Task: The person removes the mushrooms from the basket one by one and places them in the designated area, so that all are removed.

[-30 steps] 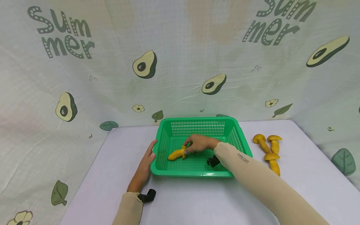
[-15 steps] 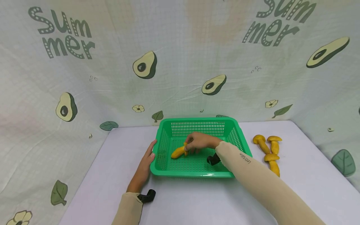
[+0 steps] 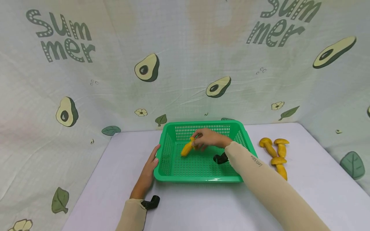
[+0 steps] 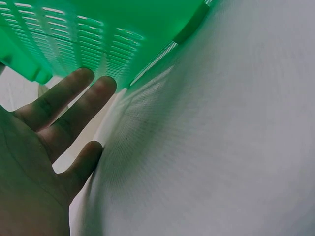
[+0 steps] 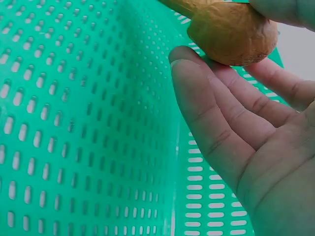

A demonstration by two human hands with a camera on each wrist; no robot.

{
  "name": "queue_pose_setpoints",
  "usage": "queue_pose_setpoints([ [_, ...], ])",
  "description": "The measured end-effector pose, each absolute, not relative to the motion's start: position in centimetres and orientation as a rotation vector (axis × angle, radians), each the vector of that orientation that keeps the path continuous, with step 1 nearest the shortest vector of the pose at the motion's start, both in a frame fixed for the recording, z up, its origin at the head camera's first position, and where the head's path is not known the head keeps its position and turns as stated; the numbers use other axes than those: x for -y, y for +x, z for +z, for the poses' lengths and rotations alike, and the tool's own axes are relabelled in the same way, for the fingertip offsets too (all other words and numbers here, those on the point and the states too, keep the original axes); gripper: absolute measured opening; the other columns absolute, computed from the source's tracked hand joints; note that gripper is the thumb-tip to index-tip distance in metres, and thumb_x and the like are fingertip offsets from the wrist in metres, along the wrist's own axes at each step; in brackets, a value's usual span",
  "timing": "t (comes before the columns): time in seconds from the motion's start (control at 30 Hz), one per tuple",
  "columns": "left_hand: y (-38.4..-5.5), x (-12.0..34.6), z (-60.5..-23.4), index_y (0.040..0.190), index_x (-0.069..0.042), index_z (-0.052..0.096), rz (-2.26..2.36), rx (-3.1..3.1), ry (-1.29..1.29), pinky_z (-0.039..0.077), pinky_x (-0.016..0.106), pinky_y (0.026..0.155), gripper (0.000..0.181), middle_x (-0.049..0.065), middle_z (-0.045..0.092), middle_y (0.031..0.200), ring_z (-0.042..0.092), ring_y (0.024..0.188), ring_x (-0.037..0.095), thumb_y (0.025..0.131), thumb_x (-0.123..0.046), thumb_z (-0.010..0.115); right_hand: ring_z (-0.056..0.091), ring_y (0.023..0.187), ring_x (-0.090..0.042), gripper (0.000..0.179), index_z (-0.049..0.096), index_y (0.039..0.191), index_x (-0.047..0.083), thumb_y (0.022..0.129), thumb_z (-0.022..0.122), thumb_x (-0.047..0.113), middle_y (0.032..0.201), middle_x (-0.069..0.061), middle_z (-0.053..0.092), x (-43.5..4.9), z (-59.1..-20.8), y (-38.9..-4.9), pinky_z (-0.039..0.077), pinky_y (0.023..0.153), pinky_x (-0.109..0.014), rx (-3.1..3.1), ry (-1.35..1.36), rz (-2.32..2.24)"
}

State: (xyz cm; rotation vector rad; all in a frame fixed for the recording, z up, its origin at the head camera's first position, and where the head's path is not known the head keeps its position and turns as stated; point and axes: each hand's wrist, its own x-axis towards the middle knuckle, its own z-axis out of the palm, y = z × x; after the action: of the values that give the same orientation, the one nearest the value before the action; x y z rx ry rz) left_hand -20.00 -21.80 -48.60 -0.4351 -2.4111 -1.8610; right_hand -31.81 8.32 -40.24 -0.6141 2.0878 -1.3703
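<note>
My right hand reaches into a green plastic basket and holds a yellow mushroom by its cap end. The stem slants down to the left, over the slotted floor. Close up in the right wrist view, the rounded cap of the mushroom sits between the thumb and the fingers. My left hand lies along the basket's left outer side, fingertips up at the rim. In the left wrist view the fingers of that hand are spread and fairly straight beside the slotted wall of the basket.
Three more yellow mushrooms lie on the white table right of the basket: one at the left, one at the back and one in front. A printed cloth hangs behind the table and at both sides.
My right hand has moved the mushroom toward the back and slightly right inside the basket, and its stem now tilts more steeply. The left hand and the other mushrooms have stayed put.
</note>
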Motion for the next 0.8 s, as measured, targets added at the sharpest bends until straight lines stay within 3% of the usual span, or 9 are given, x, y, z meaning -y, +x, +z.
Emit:
queue_pose_setpoints([
  [0.4,-20.13,21.77,-48.67,0.161,-0.031,0.022,-1.884,2.398,-0.440,0.006,0.064,0.116,0.055,0.001,0.015,0.165,0.009,0.151,0.025,0.107,-0.035,0.032,0.061,0.110,-0.050,0.052,0.049,0.139,-0.004,0.093,0.065,0.013,0.120,-0.019,0.062,-8.95,-39.81,-32.23,0.049,0.091,-0.062,-2.027,-0.591,-1.521],
  [0.8,-20.19,21.84,-48.63,0.161,-0.029,0.021,-1.870,2.401,-0.450,0.005,0.065,0.116,0.055,0.004,0.015,0.166,0.009,0.151,0.027,0.107,-0.034,0.032,0.066,0.104,-0.031,0.050,0.052,0.142,0.003,0.096,0.066,0.016,0.129,-0.019,0.058,-9.05,-39.63,-32.23,0.051,0.092,-0.057,-2.034,-0.589,-1.528],
])
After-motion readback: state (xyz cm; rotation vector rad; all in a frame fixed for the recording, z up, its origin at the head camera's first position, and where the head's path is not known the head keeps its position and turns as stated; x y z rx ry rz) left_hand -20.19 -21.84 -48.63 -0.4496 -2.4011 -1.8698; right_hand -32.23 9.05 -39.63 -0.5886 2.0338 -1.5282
